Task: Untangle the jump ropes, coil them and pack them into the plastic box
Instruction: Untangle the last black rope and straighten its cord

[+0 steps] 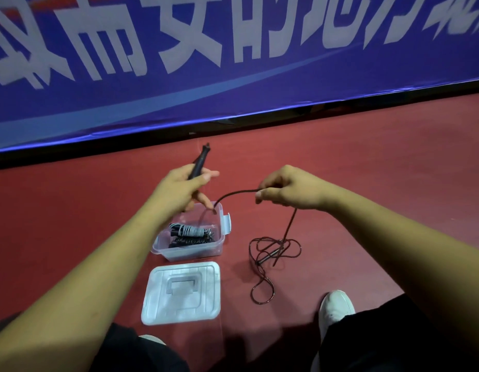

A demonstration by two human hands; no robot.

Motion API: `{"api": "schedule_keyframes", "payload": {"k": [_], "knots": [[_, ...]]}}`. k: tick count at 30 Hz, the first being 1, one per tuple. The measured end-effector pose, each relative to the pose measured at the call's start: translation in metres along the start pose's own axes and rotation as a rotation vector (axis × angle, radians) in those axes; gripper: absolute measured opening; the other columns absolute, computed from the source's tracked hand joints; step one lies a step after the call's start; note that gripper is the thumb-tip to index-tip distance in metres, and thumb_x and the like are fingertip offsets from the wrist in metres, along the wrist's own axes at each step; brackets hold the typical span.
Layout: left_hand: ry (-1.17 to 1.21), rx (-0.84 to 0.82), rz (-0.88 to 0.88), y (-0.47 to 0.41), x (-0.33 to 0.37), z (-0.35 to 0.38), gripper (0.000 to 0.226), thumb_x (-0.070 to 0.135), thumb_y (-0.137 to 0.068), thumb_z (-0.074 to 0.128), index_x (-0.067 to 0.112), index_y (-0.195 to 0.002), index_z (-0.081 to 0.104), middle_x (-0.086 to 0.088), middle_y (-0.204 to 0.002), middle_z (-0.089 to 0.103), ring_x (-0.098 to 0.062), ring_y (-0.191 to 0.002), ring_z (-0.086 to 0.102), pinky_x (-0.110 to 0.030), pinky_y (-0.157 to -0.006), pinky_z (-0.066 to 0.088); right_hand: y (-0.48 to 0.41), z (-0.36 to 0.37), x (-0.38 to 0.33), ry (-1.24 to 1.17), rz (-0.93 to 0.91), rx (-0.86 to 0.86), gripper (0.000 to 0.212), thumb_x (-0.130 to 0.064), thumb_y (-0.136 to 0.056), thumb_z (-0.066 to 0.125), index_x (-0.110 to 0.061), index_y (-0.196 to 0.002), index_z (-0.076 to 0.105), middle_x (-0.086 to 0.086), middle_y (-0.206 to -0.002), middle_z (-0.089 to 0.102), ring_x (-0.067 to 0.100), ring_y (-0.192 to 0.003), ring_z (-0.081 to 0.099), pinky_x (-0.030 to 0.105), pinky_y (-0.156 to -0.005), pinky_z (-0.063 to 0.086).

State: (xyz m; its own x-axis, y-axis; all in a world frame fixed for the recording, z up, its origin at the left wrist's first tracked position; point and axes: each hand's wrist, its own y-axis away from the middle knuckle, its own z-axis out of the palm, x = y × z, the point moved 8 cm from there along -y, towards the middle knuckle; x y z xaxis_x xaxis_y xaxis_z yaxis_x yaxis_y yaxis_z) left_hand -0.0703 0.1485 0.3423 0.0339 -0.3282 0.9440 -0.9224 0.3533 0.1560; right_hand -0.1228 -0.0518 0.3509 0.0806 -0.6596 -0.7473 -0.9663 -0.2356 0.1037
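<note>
My left hand (180, 187) grips a black jump-rope handle (199, 162) that points up and away, above the plastic box. From it a dark rope (234, 194) arcs over to my right hand (288, 189), which pinches it between thumb and fingers. Below that hand the rope drops to a loose tangle (273, 249) on the red floor, with the second handle (267, 257) lying in it and a loop (262, 291) trailing toward me. The clear plastic box (220, 247) stands open on the floor and holds coiled ropes (191, 233), one grey and one dark.
The box's clear lid (183, 292) lies flat on the floor just in front of the box. A blue banner (233, 63) with white characters runs along the back. My white shoe (336, 307) and dark trouser legs sit at the bottom edge.
</note>
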Motion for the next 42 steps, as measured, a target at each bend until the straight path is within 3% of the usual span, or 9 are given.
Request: {"api": "schedule_keyframes", "payload": {"k": [4,7,10,15,24,32,35,38,42], "knots": [[0.086,-0.245,-0.007,0.018,0.007,0.045,0.021,0.019,-0.103,0.048,0.009,-0.116,0.061,-0.032,-0.08,0.065,-0.018,-0.041,0.052,-0.016,-0.034,0.023,-0.003,0.007,-0.02,-0.098,-0.068,0.051,0.023,-0.023,-0.094,0.065,-0.005,-0.088,0.075,-0.008,-0.052,0.048,0.003,-0.043,0.039,0.016,-0.044,0.032],[-0.006,-0.278,0.023,0.022,0.008,0.051,0.017,0.026,-0.101,0.052,0.015,-0.097,0.064,-0.014,-0.058,0.055,-0.012,-0.038,0.036,-0.017,-0.036,0.023,-0.004,0.007,-0.024,-0.195,-0.076,0.059,0.026,-0.027,-0.094,0.065,-0.005,-0.082,0.072,-0.008,-0.051,0.045,0.009,-0.047,0.037,0.023,-0.046,0.031],[0.026,-0.205,0.047,0.02,0.013,0.043,0.02,0.025,-0.1,0.053,0.014,-0.083,0.055,0.001,-0.048,0.041,-0.008,-0.038,0.029,-0.017,-0.035,0.02,-0.001,0.007,-0.019,-0.277,-0.064,0.031,0.03,-0.031,-0.091,0.068,-0.01,-0.07,0.064,0.004,-0.055,0.051,0.015,-0.05,0.045,0.025,-0.05,0.036],[0.543,-0.057,0.052,0.008,0.02,0.013,0.024,0.011,-0.099,0.05,0.011,-0.076,0.043,0.0,-0.058,0.035,-0.005,-0.036,0.029,-0.011,-0.029,0.014,0.002,0.01,0.009,-0.129,0.036,-0.088,0.031,-0.031,-0.095,0.063,-0.008,-0.075,0.062,0.013,-0.071,0.071,0.009,-0.063,0.063,0.02,-0.065,0.045],[0.794,0.184,-0.081,-0.011,-0.004,-0.053,0.026,0.015,-0.1,0.048,0.012,-0.075,0.047,0.004,-0.059,0.039,-0.003,-0.038,0.034,-0.012,-0.028,0.019,0.01,-0.009,0.087,0.036,0.297,-0.047,0.019,-0.03,-0.093,0.066,-0.016,-0.083,0.073,0.001,-0.077,0.074,0.012,-0.073,0.066,0.037,-0.083,0.052],[0.185,0.164,-0.049,-0.007,-0.005,-0.046,0.021,0.003,-0.098,0.052,0.013,-0.112,0.065,-0.009,-0.119,0.067,-0.02,-0.057,0.072,-0.017,-0.031,0.02,0.006,-0.017,0.042,0.019,0.149,0.115,0.015,-0.028,-0.093,0.066,-0.019,-0.086,0.077,0.001,-0.066,0.07,0.007,-0.059,0.06,0.024,-0.063,0.046],[0.176,0.0,0.063,0.003,0.012,-0.009,0.023,0.004,-0.097,0.052,0.01,-0.112,0.069,-0.027,-0.114,0.067,-0.026,-0.058,0.068,-0.017,-0.031,0.021,0.008,-0.006,0.013,0.012,0.078,0.043,0.013,-0.024,-0.092,0.067,-0.017,-0.086,0.077,0.004,-0.071,0.074,0.001,-0.055,0.061,0.016,-0.057,0.043],[0.164,-0.2,0.087,0.016,0.017,0.033,0.024,0.003,-0.098,0.051,0.006,-0.117,0.065,-0.013,-0.113,0.072,-0.027,-0.062,0.068,-0.016,-0.032,0.021,0.007,0.006,-0.008,-0.084,0.026,0.009,0.014,-0.022,-0.091,0.069,-0.019,-0.079,0.076,0.004,-0.07,0.074,0.008,-0.058,0.061,0.021,-0.058,0.041],[0.0,-0.307,0.041,0.022,0.008,0.06,0.017,0.012,-0.099,0.056,0.006,-0.112,0.065,-0.008,-0.077,0.072,-0.016,-0.05,0.059,-0.018,-0.036,0.023,0.007,0.012,-0.011,-0.215,0.029,0.003,0.013,-0.019,-0.09,0.07,-0.007,-0.088,0.076,0.006,-0.065,0.071,0.013,-0.062,0.066,0.024,-0.065,0.048]]}}
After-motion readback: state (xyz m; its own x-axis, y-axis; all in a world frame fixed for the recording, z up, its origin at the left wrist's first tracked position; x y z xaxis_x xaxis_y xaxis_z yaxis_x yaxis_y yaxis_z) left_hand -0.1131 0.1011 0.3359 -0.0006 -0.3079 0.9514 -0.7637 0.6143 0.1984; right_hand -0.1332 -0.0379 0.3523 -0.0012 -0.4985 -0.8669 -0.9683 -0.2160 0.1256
